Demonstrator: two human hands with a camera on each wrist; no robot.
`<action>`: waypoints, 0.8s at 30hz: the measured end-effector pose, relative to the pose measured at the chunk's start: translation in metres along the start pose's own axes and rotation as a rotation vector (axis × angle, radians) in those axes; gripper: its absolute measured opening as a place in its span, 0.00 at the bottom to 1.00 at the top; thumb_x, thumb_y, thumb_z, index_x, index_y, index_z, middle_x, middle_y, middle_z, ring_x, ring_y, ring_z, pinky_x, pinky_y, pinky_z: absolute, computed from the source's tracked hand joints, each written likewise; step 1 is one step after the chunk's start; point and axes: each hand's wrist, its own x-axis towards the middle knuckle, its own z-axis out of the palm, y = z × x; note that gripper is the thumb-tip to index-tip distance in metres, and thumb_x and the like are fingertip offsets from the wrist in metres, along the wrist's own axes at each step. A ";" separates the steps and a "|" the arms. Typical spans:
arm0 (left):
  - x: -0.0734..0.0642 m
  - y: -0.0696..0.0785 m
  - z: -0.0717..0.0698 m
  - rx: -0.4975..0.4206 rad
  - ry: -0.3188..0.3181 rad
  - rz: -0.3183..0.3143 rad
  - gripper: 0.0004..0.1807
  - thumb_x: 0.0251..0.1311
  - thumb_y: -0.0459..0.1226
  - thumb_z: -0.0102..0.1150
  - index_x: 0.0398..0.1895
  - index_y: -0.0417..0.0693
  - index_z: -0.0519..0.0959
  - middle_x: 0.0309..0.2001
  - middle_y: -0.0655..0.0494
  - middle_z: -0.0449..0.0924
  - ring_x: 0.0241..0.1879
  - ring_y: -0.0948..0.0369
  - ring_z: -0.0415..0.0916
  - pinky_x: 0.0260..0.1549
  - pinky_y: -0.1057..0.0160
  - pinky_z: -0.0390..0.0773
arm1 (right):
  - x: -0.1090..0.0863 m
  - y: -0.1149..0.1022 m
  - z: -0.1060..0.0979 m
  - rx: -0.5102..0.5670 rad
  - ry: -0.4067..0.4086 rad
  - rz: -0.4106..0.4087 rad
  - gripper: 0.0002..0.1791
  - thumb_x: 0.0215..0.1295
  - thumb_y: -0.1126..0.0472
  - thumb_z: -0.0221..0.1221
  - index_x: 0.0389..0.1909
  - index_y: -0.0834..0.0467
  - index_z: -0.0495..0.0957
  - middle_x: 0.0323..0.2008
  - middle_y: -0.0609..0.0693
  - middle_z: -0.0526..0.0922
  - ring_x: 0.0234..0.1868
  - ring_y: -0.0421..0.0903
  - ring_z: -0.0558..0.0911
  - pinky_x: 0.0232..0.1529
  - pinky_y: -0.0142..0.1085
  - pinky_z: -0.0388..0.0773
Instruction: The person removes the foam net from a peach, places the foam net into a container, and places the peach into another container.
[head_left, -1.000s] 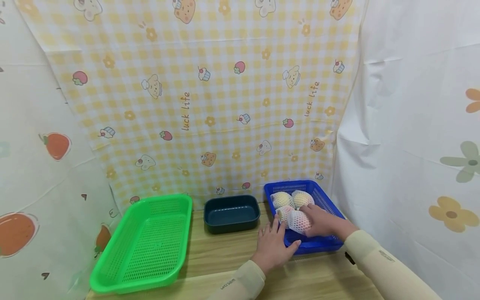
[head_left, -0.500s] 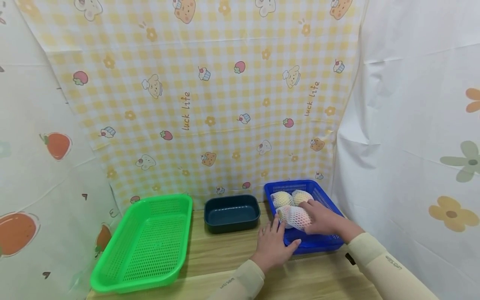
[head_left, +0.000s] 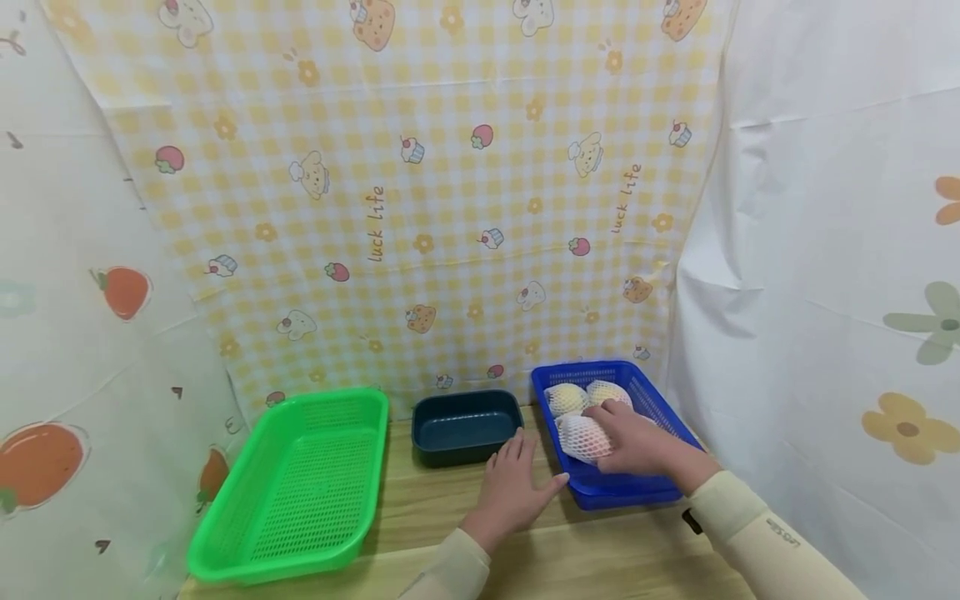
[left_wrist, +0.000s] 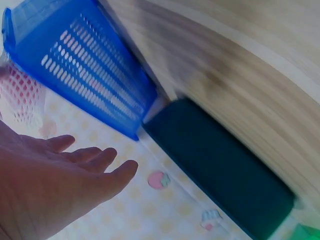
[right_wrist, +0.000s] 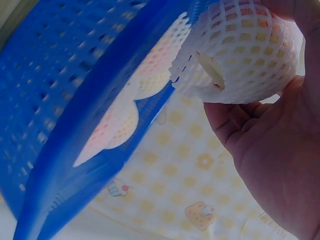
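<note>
My right hand (head_left: 637, 446) grips netted fruit (head_left: 583, 439) at right, above basket (head_left: 622, 498); loose net (right_wrist: 250, 85) might slide, dropping fruit; left hand (head_left: 510, 492) relaxed, holding nothing

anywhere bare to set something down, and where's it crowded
Bare wooden table lies in front of the dark tray, between the green basket and the left hand. The green basket and dark tray look bare inside. The blue basket is crowded: the right hand holds a netted fruit there, with more netted fruits behind.
</note>
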 end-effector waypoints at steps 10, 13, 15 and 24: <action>-0.025 -0.036 -0.030 -0.035 0.090 -0.045 0.53 0.74 0.74 0.51 0.86 0.47 0.65 0.86 0.39 0.59 0.81 0.37 0.61 0.73 0.28 0.66 | 0.012 -0.030 0.009 0.019 0.028 -0.084 0.46 0.51 0.59 0.76 0.76 0.53 0.75 0.52 0.47 0.75 0.42 0.41 0.74 0.39 0.38 0.77; -0.033 -0.046 -0.038 -0.046 0.120 -0.073 0.52 0.75 0.72 0.54 0.86 0.46 0.65 0.85 0.38 0.59 0.81 0.36 0.60 0.73 0.26 0.65 | 0.016 -0.038 0.014 0.008 0.030 -0.115 0.46 0.52 0.59 0.75 0.76 0.52 0.75 0.51 0.45 0.75 0.42 0.41 0.74 0.40 0.38 0.77; -0.037 -0.052 -0.044 -0.049 0.142 -0.091 0.51 0.75 0.70 0.56 0.86 0.46 0.65 0.85 0.37 0.60 0.81 0.35 0.61 0.73 0.26 0.65 | 0.019 -0.043 0.018 0.000 0.035 -0.139 0.44 0.51 0.59 0.76 0.74 0.51 0.76 0.51 0.44 0.75 0.43 0.41 0.74 0.41 0.38 0.78; -0.054 -0.066 -0.062 -0.064 0.199 -0.147 0.50 0.77 0.71 0.52 0.86 0.45 0.65 0.85 0.39 0.60 0.82 0.37 0.60 0.73 0.26 0.65 | 0.036 -0.069 0.028 0.000 0.009 -0.207 0.43 0.55 0.53 0.78 0.74 0.50 0.76 0.53 0.43 0.75 0.45 0.39 0.75 0.44 0.38 0.80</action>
